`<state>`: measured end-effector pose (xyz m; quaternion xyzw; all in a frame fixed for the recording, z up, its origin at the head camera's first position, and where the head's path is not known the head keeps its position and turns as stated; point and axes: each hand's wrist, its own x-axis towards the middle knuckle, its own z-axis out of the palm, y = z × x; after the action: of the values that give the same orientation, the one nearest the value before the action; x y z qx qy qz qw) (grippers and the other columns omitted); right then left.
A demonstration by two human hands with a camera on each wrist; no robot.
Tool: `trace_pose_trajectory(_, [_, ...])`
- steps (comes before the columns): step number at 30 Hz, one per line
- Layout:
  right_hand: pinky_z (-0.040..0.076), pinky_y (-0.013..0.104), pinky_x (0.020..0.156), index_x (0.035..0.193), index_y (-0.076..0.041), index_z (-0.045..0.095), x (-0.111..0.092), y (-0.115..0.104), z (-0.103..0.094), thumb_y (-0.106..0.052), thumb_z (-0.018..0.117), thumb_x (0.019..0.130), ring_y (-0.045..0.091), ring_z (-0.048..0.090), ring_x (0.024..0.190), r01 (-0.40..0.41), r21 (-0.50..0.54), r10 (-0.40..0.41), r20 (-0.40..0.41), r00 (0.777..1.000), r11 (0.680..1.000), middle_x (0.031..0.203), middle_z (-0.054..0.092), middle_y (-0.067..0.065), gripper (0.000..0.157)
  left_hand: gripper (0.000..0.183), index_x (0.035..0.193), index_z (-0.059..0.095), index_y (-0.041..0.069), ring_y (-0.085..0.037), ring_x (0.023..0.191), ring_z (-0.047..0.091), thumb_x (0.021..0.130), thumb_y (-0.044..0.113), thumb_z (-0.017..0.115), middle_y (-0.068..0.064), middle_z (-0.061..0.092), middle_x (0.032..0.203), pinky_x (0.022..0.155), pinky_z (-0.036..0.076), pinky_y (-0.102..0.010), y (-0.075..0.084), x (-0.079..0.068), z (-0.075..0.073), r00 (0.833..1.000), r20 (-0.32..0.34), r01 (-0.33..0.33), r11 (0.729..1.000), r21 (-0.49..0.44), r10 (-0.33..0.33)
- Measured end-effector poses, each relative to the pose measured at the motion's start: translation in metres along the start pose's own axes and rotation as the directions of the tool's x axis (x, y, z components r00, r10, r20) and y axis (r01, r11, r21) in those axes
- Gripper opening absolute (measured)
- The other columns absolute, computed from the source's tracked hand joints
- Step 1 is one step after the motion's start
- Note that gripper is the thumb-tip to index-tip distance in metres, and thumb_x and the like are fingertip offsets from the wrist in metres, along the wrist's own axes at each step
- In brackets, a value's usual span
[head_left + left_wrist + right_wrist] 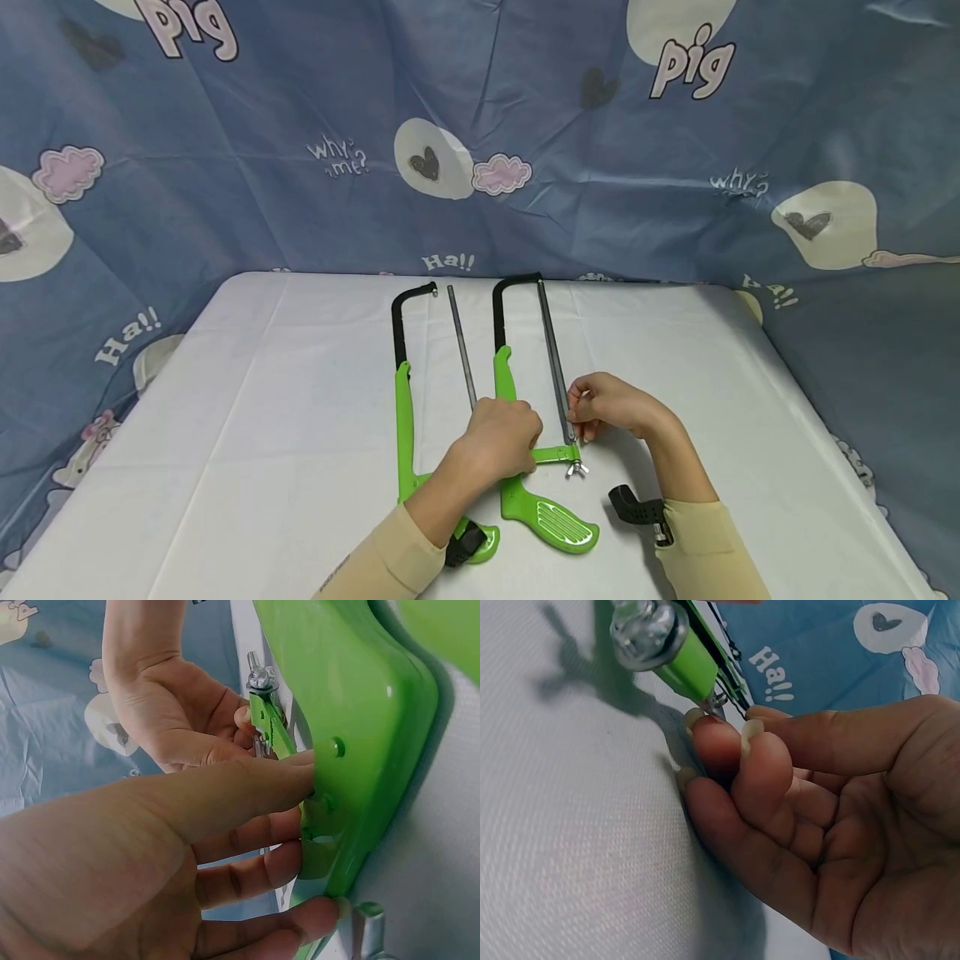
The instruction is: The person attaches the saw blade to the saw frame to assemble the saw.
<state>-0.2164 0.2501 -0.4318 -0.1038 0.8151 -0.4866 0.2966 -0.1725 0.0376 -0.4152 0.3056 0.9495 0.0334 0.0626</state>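
Note:
Two hacksaws lie side by side on the white cloth. The right-hand hacksaw (558,525) has a green handle, a black front bow and a grey blade (553,342) along its right side. My left hand (501,437) grips its green frame just above the handle; in the left wrist view thumb and fingers close on the green metal (360,712). My right hand (611,406) pinches the blade near its lower end, beside the green arm with the wing nut (577,469). In the right wrist view the fingertips (761,761) sit close to the blade's pin, partly hiding the blade.
Left of it lies the other hacksaw (405,425), partly under my left forearm. A separate grey blade (462,350) lies between the two frames. Behind the white-covered table (225,467) hangs a blue printed cloth (300,217). Black straps sit on both wrists.

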Motion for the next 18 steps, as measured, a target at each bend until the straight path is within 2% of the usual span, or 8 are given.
trace_pose_trajectory(18, [0.052,0.030,0.055,0.095,0.007,0.053,0.0011,0.0028,0.0001,-0.001,0.061,0.090,0.015,0.059,0.054,0.003,0.026,-0.003,0.006,1.000,1.000,0.069,0.065,0.011,0.012,0.026,0.065,0.065,0.025,-0.011,0.059,0.052,0.070,0.036,0.087,0.011,0.059,0.067,0.052,0.039,-0.030,0.0011,-0.0016,-0.0018,1.000,0.002,0.008,1.000,-0.002,-0.008])
